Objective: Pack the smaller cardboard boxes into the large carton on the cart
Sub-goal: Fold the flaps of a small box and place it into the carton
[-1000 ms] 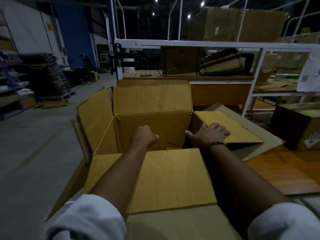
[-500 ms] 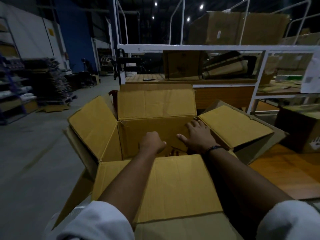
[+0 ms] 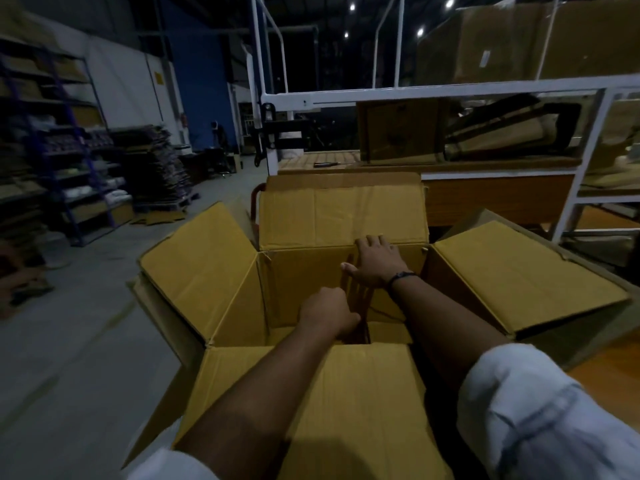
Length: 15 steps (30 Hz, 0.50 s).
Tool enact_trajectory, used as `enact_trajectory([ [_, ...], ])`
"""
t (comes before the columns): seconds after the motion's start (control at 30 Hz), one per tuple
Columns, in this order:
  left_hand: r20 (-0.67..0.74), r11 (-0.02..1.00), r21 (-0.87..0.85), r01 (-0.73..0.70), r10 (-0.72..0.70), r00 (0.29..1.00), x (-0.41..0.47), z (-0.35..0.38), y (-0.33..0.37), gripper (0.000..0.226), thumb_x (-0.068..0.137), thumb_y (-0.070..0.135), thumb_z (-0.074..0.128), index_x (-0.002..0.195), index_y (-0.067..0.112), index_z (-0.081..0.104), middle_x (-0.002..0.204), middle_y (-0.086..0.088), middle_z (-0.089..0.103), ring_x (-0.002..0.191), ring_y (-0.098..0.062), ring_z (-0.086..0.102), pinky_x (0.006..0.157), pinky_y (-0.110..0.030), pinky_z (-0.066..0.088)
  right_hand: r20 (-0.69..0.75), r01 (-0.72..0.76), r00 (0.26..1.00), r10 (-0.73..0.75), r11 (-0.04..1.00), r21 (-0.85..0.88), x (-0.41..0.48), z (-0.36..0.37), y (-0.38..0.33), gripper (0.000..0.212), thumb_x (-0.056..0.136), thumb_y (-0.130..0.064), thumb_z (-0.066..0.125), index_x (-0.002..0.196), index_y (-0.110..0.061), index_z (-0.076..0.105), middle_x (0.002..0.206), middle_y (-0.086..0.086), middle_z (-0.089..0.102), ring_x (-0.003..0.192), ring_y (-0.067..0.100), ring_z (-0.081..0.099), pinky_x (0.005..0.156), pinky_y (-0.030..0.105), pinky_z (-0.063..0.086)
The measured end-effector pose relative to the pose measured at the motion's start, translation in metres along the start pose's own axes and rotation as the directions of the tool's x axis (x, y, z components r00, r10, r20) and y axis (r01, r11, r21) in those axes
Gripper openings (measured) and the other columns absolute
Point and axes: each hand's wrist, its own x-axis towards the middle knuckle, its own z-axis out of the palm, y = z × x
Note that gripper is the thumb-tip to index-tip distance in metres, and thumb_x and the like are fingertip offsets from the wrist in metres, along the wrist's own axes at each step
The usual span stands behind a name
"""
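Note:
A large yellow-brown carton [image 3: 204, 268] stands in front of me with all its flaps folded outward. My right hand [image 3: 375, 263] lies flat, fingers straight, against the inside of the carton's far wall near the fold of the far flap. My left hand [image 3: 327, 315] reaches down into the carton with its fingers curled; what it holds, if anything, is hidden in the dark interior. A smaller cardboard box [image 3: 398, 135] stands on the wooden bench behind the carton. The cart under the carton is hidden, except a red handle [image 3: 255, 197] at the far left corner.
A white metal frame [image 3: 415, 95] and a wooden bench [image 3: 495, 199] stand right behind the carton. Large brown boxes [image 3: 519, 39] sit on top of the frame. Shelving with stacked goods [image 3: 69, 161] lines the left wall. Grey concrete floor [image 3: 69, 341] spreads to the left.
My right hand moved from the right flap into the carton and up onto the far wall. The right flap has fallen further outward. My left hand stayed low inside the carton.

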Motion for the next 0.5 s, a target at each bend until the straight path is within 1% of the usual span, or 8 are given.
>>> enact_trajectory([
  [0.1,0.038,1.000,0.019,-0.022,0.021,0.999,0.003,0.000,0.001,0.027,0.094,0.044,0.069,0.102,0.018,0.067,0.095,-0.001,0.067,0.085,-0.018,0.065,0.066,-0.032,0.050,-0.029,0.008,1.000,-0.008,1.000,0.010,0.017,0.002,0.005,0.083,0.098,-0.065,0.049,0.161,-0.018,0.022,0.171,0.014,0.011,0.156,0.041,0.006,0.124,0.060,0.018],
  [0.17,0.043,0.999,0.032,-0.025,0.023,0.999,0.015,-0.005,0.000,0.029,0.094,0.044,0.069,0.106,0.018,0.067,0.095,-0.001,0.067,0.085,-0.018,0.065,0.071,-0.034,0.055,-0.060,0.010,0.998,-0.008,1.000,0.021,0.024,0.009,0.010,0.085,0.098,-0.064,0.050,0.162,-0.019,0.018,0.171,0.014,0.007,0.157,0.041,0.003,0.124,0.060,0.016],
  [0.23,-0.001,0.997,0.079,-0.025,0.025,1.000,0.033,-0.015,-0.002,0.029,0.096,0.043,0.067,0.109,0.018,0.067,0.096,-0.001,0.066,0.088,-0.019,0.065,0.074,-0.035,0.057,-0.054,0.013,0.998,-0.011,0.999,0.050,0.028,0.017,0.013,0.087,0.098,-0.065,0.049,0.163,-0.019,0.014,0.172,0.014,0.005,0.157,0.041,0.001,0.124,0.061,0.013],
  [0.27,-0.035,0.995,0.095,-0.018,0.022,0.999,0.043,-0.020,-0.003,0.030,0.097,0.043,0.066,0.113,0.018,0.066,0.101,-0.003,0.066,0.092,-0.020,0.065,0.078,-0.037,0.057,-0.040,0.014,0.999,-0.012,0.998,0.063,0.029,0.020,0.015,0.088,0.098,-0.065,0.048,0.163,-0.019,0.013,0.172,0.013,0.004,0.157,0.041,0.000,0.124,0.062,0.012],
  [0.3,-0.069,0.994,0.111,-0.009,0.017,0.997,0.053,-0.024,-0.004,0.033,0.098,0.042,0.065,0.120,0.017,0.064,0.110,-0.005,0.066,0.100,-0.022,0.064,0.085,-0.039,0.057,-0.030,0.014,0.999,-0.012,0.997,0.071,0.030,0.022,0.017,0.088,0.098,-0.066,0.048,0.164,-0.019,0.011,0.172,0.013,0.003,0.157,0.041,-0.001,0.124,0.062,0.011],
  [0.33,-0.104,0.991,0.135,0.002,0.012,0.995,0.064,-0.027,-0.005,0.041,0.098,0.042,0.064,0.130,0.017,0.060,0.124,-0.009,0.063,0.113,-0.027,0.061,0.094,-0.043,0.055,-0.026,0.011,1.000,-0.009,0.997,0.076,0.031,0.023,0.021,0.089,0.098,-0.066,0.048,0.164,-0.020,0.011,0.172,0.013,0.002,0.157,0.041,-0.002,0.124,0.062,0.010],
  [0.4,-0.172,0.978,0.206,0.023,0.013,0.985,0.085,-0.028,-0.008,0.061,0.099,0.042,0.063,0.150,0.016,0.042,0.151,-0.014,0.045,0.136,-0.036,0.046,0.109,-0.048,0.045,-0.027,-0.005,1.000,0.007,0.995,0.096,0.033,0.024,0.027,0.089,0.098,-0.065,0.049,0.164,-0.019,0.009,0.172,0.012,-0.001,0.157,0.041,-0.003,0.124,0.062,0.009],
  [0.5,-0.213,0.958,0.287,0.030,0.033,0.976,0.113,-0.023,-0.014,0.079,0.098,0.043,0.063,0.161,0.019,0.022,0.169,-0.015,0.017,0.149,-0.044,0.027,0.117,-0.052,0.034,-0.015,-0.018,1.000,0.019,0.993,0.114,0.035,0.028,0.032,0.092,0.097,-0.065,0.050,0.164,-0.020,0.007,0.173,0.009,-0.005,0.157,0.041,-0.006,0.125,0.063,0.007],
])
